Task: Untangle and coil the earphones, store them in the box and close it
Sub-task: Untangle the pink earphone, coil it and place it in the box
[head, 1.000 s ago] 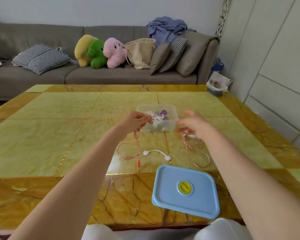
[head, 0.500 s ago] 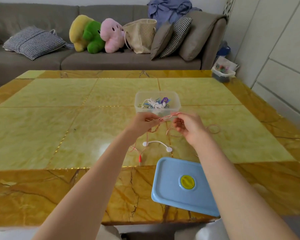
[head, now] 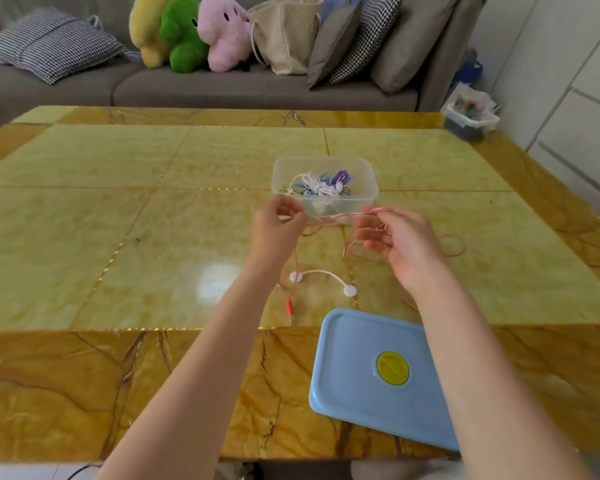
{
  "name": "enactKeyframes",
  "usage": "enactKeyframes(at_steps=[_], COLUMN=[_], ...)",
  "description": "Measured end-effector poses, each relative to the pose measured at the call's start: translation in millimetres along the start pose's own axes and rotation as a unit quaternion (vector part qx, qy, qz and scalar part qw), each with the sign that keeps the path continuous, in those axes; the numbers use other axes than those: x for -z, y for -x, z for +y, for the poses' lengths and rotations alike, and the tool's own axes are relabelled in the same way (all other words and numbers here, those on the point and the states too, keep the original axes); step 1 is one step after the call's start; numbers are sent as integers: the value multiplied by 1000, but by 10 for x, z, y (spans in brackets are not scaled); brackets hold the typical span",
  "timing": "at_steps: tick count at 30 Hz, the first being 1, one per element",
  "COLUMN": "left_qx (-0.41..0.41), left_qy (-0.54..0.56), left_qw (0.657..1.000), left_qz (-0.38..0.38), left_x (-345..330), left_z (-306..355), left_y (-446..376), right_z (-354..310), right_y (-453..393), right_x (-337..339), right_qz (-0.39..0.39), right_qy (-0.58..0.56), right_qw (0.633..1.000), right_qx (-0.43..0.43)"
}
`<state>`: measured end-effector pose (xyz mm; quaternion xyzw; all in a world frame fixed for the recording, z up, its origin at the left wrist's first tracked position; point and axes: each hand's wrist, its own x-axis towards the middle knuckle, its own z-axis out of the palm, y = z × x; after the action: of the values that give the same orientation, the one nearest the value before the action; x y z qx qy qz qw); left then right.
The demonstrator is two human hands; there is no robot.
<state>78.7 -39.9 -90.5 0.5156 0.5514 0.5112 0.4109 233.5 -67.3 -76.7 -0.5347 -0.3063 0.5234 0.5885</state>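
The left hand [head: 277,227] pinches a thin pink earphone cable [head: 329,220] between thumb and curled fingers, just in front of the near wall of the box. The right hand [head: 404,244] holds the same cable, its fingers [head: 369,233] loosely curled with strands looped over and between them. A short stretch of cable runs nearly straight between the 2 hands, raised above the table. From the left hand 1 strand hangs down to a red plug [head: 289,309] lying on the tabletop. More loops sag below the right hand, and 1 round loop of the cable [head: 452,244] rests on the table just to the right of that hand.

Just behind the hands stands a clear rectangular plastic box [head: 368,188], open at the top, with coiled white, blue and purple earphones [head: 321,186] inside. Below the hands, a short white cord with 2 round ends [head: 321,274] lies on the table, near the red plug. Nearer to the person, a light blue rectangular lid with a yellow round knob [head: 354,386] lies flat at the table's front edge, partly hidden by the right forearm.

All this sits on a glossy yellow-green and amber stone-patterned table [head: 118,237]. Behind it stands a grey sofa [head: 187,88] carrying checked cushions [head: 52,43], yellow, green and pink plush toys [head: 187,32] and a beige woven bag [head: 286,32]. A small lidded container [head: 470,121] sits beyond the table's far right corner.
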Motion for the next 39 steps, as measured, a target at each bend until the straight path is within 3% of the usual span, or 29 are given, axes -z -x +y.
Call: enactKeyframes(at_steps=[3,5,6,9,11,15,19,21,23,24,30,33,35,37,39], left_qx=[78,105,105,70,78,186,175,140,93,73,71,37,12,-28,-84], left_qy=[254,339,315,82,50,238,422,354,186,131,109,2,-31,-59,-102], left_qw=[961,932,940,991,994,953,889,925,978,988,989,995,993,991,984], left_qz=[72,75,76,76,59,-22,-37,-16,-22,-36,-64,-95,-115,-115,-116], left_x=[130,200,220,219,213,221,300,315,282,252,282,263,210,139,70], left_z=[116,166,166,130,140,179,229,240,232,223,200,182,189,221,255], left_y=[-77,-98,-104,-54,-29,18,-8,-25,10,30,50,76,87,86,101], right_z=[-37,-50,-51,-3,26,78,87,68,54,53,79,58,15,-33,-56], right_y=[-21,-39,-43,-43,-39,-45,-47,-56,-47,-42,-48,3,76,119,120], right_x=[15,44,62,169,248,276,284,326,365,374,399,404,393,355,284], right_qz=[13,18,21,44,59,44,34,48,58,62,74,-27,-106,-162,-171], right_qy=[-31,-53,-66,-113,-139,-91,12,42,78,93,249,312,409,506,492], right_qw=[999,998,998,992,987,994,999,998,995,993,962,950,906,847,849], right_qx=[15,9,1,-33,-53,-49,-16,10,33,42,79,11,-25,9,91])
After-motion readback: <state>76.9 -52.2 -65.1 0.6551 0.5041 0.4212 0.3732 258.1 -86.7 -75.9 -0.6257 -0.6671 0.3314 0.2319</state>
